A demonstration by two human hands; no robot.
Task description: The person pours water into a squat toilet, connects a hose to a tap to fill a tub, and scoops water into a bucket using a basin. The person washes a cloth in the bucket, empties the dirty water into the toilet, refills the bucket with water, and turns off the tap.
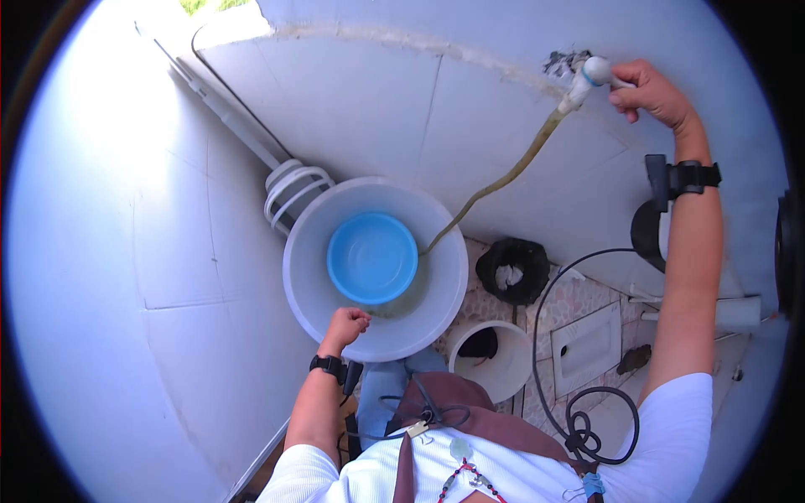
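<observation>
My right hand (650, 94) is raised to the wall at the upper right, its fingers closed on the handle of a white tap (596, 72). From the tap's spout a yellowish hose (513, 172) runs down into a large pale tub (308, 289). A round blue basin (372, 258) sits inside that tub, with greenish water or shadow beside it. Over the tub's near rim my left hand (345, 326) is curled closed, just below the basin and apart from it. Whatever its fingers may hold is too small to make out.
A black-lined bin (512, 272) and a white bucket (503, 384) stand right of the tub. Farther right a squat toilet (587, 348) is set in the tiled floor. A long-handled mop-like tool (289, 186) leans in the corner. A black cable (537, 352) loops by my right side.
</observation>
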